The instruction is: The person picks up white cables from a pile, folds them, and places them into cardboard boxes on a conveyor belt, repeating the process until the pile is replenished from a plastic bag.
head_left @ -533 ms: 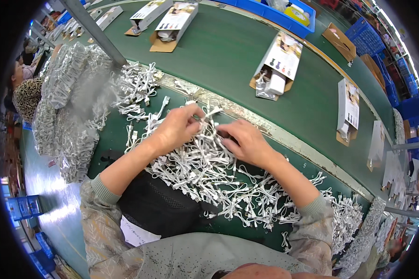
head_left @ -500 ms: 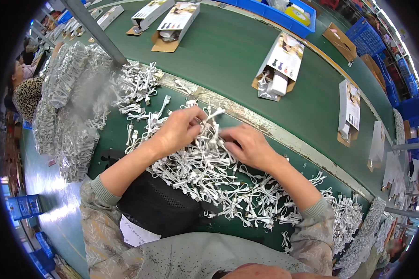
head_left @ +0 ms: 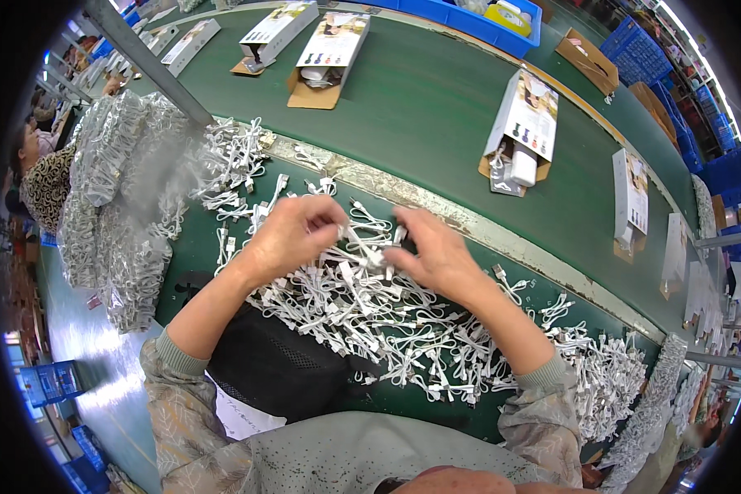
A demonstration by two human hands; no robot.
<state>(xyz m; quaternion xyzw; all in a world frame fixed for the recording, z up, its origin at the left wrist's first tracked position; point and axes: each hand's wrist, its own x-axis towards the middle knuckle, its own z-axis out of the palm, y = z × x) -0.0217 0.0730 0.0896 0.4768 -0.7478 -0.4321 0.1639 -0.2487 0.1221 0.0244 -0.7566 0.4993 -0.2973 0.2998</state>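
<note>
A thick heap of white USB cables, each bundled into a short loop, spreads over the green tabletop before me. At the heap's far side my left hand has thumb and fingers pinched together, with a white cable at their tips. Across from it, my right hand has its thumb and forefinger apart over the cables. A white plug shows in that gap, apparently not gripped. Both sets of fingertips are slightly blurred. Near my body a black mesh-sided cloth item lies against the heap.
Beyond a worn metal rail, a green conveyor belt carries open-ended printed boxes. Clear bags of cables hang at the left beside a metal post. A blue bin stands behind the belt. A person sits far left.
My left hand has drawn back to the left, widening the space between my hands. My right hand's fingers have spread. The boxes have moved rightward with the belt.
</note>
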